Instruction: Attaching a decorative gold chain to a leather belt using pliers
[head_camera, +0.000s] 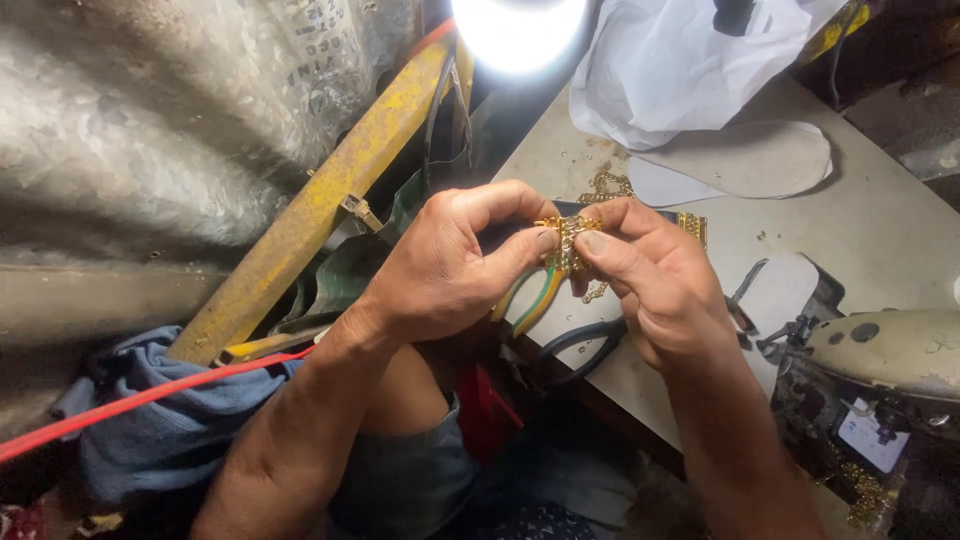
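White plastic bag (680, 60) above hands (560, 265) pinching gold chain (567, 240)

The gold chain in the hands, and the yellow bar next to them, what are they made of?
Gold chain: probably shiny metal, since its small links glint under the lamp. Yellow bar: looks like painted metal or wood; the dull, chipped paint hides which.

My left hand (450, 265) and right hand (650, 275) pinch a chain (566, 238) above the table (880, 225) edge; sewing machine (880, 350) right, lamp (518, 30) behind.
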